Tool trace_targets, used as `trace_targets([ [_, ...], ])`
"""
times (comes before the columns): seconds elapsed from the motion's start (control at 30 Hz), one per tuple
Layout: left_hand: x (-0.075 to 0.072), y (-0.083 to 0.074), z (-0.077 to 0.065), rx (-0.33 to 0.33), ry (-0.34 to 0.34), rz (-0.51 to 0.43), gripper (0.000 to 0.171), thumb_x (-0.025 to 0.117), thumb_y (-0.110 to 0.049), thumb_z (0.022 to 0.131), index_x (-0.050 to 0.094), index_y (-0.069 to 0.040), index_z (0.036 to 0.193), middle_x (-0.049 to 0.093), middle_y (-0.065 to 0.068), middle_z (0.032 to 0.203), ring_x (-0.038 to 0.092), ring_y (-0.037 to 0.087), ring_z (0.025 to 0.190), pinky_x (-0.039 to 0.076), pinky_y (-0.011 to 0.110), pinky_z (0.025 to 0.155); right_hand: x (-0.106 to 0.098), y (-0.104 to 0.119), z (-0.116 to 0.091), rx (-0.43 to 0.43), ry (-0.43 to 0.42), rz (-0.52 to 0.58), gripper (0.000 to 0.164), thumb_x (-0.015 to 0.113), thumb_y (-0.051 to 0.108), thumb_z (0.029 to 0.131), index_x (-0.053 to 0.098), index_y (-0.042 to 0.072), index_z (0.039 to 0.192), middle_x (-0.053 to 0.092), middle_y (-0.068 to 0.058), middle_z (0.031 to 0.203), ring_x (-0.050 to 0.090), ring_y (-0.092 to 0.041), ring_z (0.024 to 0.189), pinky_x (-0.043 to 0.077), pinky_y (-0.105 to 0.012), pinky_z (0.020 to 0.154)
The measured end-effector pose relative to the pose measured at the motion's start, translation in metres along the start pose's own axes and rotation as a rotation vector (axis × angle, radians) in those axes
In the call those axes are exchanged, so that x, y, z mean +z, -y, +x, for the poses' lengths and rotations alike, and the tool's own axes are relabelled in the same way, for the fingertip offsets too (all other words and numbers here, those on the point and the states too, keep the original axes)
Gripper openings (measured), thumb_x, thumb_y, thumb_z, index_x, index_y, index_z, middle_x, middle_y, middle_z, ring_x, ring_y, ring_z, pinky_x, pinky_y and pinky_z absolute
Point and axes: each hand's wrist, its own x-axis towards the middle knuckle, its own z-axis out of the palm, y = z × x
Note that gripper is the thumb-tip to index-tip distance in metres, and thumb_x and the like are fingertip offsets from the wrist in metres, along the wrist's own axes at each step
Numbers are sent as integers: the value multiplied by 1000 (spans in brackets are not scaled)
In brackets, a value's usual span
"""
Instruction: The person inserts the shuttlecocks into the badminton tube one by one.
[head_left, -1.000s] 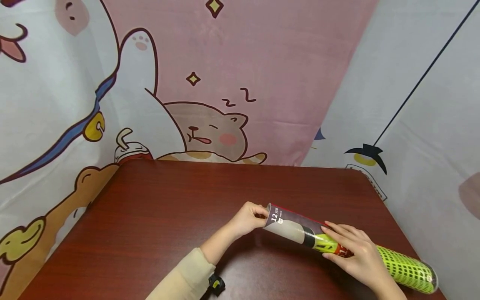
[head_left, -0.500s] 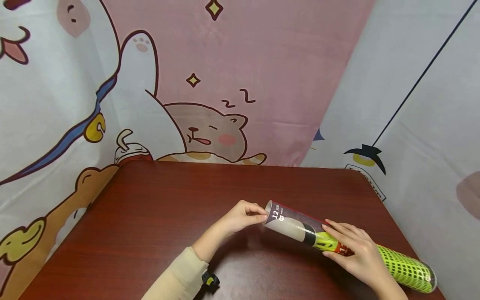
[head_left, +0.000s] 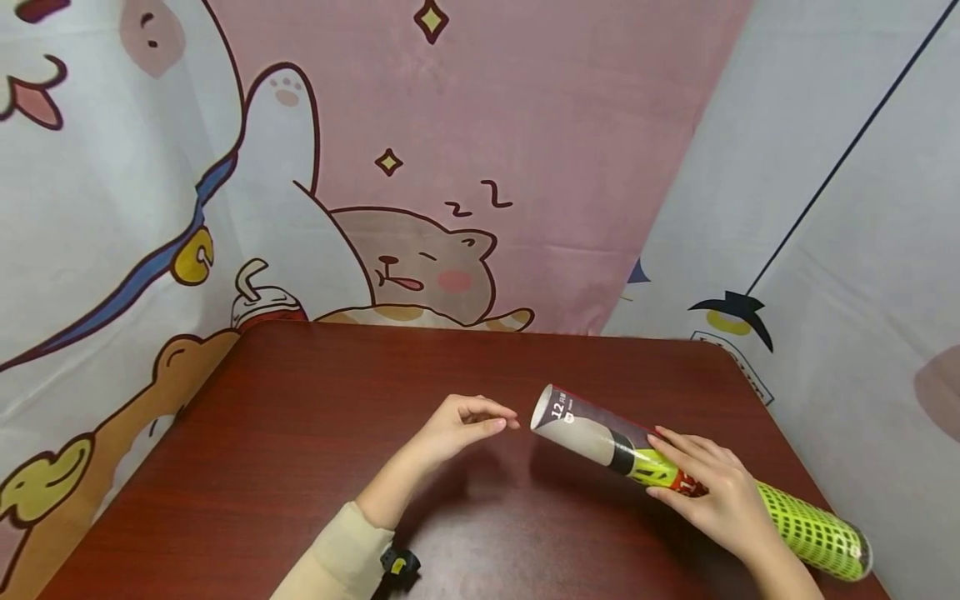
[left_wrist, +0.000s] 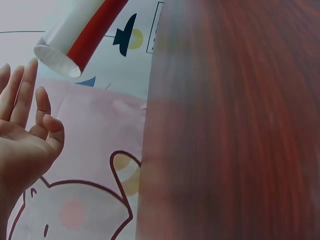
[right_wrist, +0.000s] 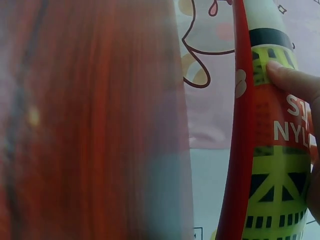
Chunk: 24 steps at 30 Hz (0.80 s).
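A long shuttlecock tube [head_left: 592,435], printed grey, white, red and yellow-green, slants across the right side of the table in the head view. My right hand [head_left: 716,492] grips it around the middle, thumb on the near side. Its upper left end is raised off the table, and the pale round end [left_wrist: 59,61] shows in the left wrist view. Just left of that end, my left hand [head_left: 457,429] hovers with nothing in it, fingers extended and slightly bent. In the right wrist view, the right thumb [right_wrist: 287,77] lies against the tube's printed side.
The dark red-brown wooden table [head_left: 360,383] stretches under both hands. A cartoon-printed cloth [head_left: 525,125] hangs behind it and along its sides. On the left forearm is a small black wrist device [head_left: 400,565].
My left hand has drawn away from the tube's upper end, moving left, and its fingers have come off the rim. That end has risen slightly; the right hand keeps its hold.
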Motion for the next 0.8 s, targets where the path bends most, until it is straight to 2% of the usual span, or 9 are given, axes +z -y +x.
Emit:
trace_targets([
  [0.13, -12, 12, -5, 14, -48, -4, 20, 60, 2, 92, 68, 3, 110, 70, 16, 99, 63, 23, 97, 49, 27, 77, 1, -4, 6, -2, -26, -21, 83, 91, 18, 52, 62, 18, 130, 60, -6, 128, 53, -19, 107, 35, -39, 83],
  [0.23, -22, 19, -8, 12, -73, 10, 22, 61, -3, 92, 68, -1, 113, 69, 16, 102, 62, 29, 100, 49, 28, 78, 2, -7, 11, 9, -34, -47, 85, 92, 16, 51, 61, 18, 131, 60, -7, 128, 54, -21, 104, 37, -41, 80],
  [0.5, -37, 18, -17, -29, -109, 48, 28, 61, -3, 93, 64, -2, 120, 67, 17, 108, 62, 22, 101, 49, 29, 82, 8, -21, 18, 56, -16, -91, 83, 92, 19, 53, 62, 20, 130, 62, -9, 124, 55, -26, 103, 39, -44, 73],
  [0.63, -41, 15, -22, -47, -118, 57, 31, 61, 1, 92, 61, 2, 123, 65, 21, 111, 61, 29, 104, 49, 29, 81, 13, -30, 18, 91, 0, -111, 81, 92, 22, 56, 61, 20, 130, 62, -11, 123, 55, -29, 104, 40, -48, 72],
  [0.8, -44, 0, -28, -37, -126, 87, 32, 61, 4, 90, 59, 7, 122, 64, 26, 110, 59, 38, 103, 49, 29, 80, 20, -38, 20, 116, 19, -139, 78, 90, 26, 59, 61, 19, 131, 62, -14, 123, 55, -32, 105, 42, -52, 72],
])
